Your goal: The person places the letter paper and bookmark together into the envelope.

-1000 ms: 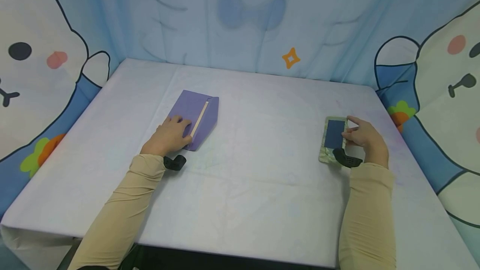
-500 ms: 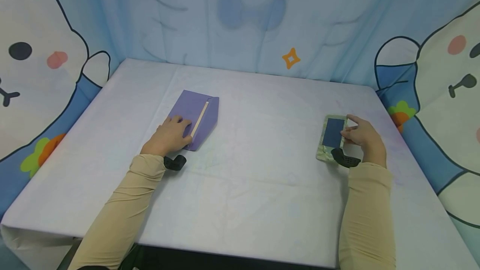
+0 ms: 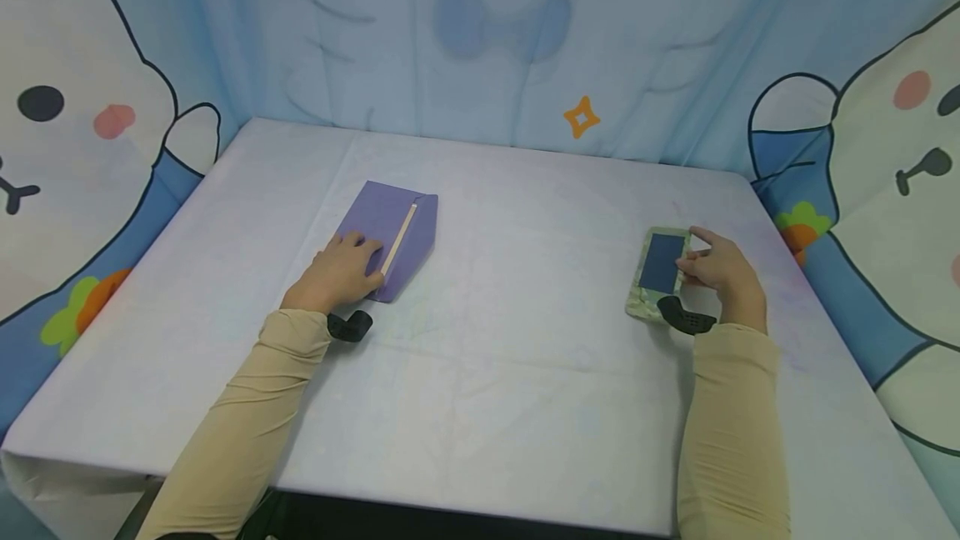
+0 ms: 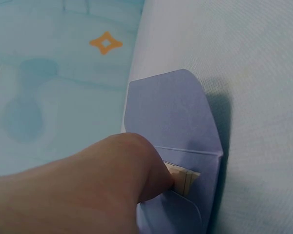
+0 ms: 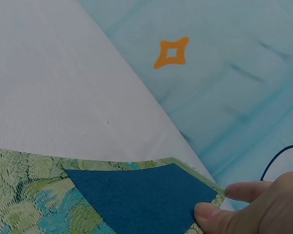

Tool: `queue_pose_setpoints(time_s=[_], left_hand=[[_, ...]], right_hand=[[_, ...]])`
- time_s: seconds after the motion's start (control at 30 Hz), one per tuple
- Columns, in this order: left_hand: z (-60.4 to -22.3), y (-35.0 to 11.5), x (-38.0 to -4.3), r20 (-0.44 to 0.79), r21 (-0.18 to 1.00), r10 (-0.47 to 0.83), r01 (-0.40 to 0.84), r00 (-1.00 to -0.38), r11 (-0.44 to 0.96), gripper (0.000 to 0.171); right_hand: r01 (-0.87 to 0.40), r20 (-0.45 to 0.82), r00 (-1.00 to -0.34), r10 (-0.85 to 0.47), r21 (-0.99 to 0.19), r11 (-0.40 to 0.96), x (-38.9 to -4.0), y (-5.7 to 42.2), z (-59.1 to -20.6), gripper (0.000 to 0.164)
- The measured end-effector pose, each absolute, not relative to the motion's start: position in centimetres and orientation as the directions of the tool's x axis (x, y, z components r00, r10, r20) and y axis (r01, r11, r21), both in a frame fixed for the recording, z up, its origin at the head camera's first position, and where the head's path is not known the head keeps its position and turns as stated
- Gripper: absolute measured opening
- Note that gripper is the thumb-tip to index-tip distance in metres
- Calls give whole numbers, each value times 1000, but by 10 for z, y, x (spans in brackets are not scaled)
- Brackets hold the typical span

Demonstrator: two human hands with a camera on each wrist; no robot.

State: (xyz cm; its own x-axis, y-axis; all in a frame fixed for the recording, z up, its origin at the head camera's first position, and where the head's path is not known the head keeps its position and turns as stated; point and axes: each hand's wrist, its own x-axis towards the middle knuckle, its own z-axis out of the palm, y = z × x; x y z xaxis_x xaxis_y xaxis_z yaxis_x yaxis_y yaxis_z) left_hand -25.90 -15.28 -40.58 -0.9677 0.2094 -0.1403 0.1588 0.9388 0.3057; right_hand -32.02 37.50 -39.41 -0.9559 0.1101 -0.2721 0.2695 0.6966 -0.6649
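Note:
On the left of the table, my left hand [image 3: 339, 272] lies over a purple envelope [image 3: 411, 233], its thumb at the pocket's opening. Cream-coloured slips [image 4: 184, 178] show in that opening beside the thumb in the left wrist view. The envelope's flap [image 4: 168, 105] is unfolded. My fingers hide part of the pocket. Far to the right, my right hand [image 3: 722, 273] pinches the right edge of a flat green brocade piece [image 3: 643, 303]. A dark blue panel [image 5: 141, 195] covers much of its face. The piece is tilted, and its underside is hidden.
A white cloth covers the table [image 3: 517, 340], which spans the space between the two hands. A light blue printed curtain [image 3: 495, 48] hangs behind the far edge. A small black camera [image 3: 351, 326] sits at the left wrist, another [image 3: 684, 317] at the right.
My right hand has shifted slightly left and away from me, carrying the green brocade piece with it. The left hand and the envelope have stayed in place.

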Motion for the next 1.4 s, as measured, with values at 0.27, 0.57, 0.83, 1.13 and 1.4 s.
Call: queue_pose_setpoints(time_s=[0.27,0.57,0.83,1.13,1.4], left_hand=[[-405,-153,-259,-137,297,215,167,-967,940,60],[-407,-154,-260,-136,295,209,162,-968,942,60],[-406,-154,-260,-134,295,212,165,-968,941,60],[-405,-154,-259,-132,302,216,169,-967,938,60],[-406,-155,-259,-128,301,216,170,-968,938,60]], right_hand=[[278,-264,-956,126,-684,674,-322,371,-396,78],[276,-247,-959,140,-694,665,-324,369,-399,78],[274,-243,-960,138,-724,633,-326,364,-401,78],[242,-235,-968,92,-762,600,-325,356,-399,77],[222,-232,-971,61,-769,599,-327,350,-399,79]])
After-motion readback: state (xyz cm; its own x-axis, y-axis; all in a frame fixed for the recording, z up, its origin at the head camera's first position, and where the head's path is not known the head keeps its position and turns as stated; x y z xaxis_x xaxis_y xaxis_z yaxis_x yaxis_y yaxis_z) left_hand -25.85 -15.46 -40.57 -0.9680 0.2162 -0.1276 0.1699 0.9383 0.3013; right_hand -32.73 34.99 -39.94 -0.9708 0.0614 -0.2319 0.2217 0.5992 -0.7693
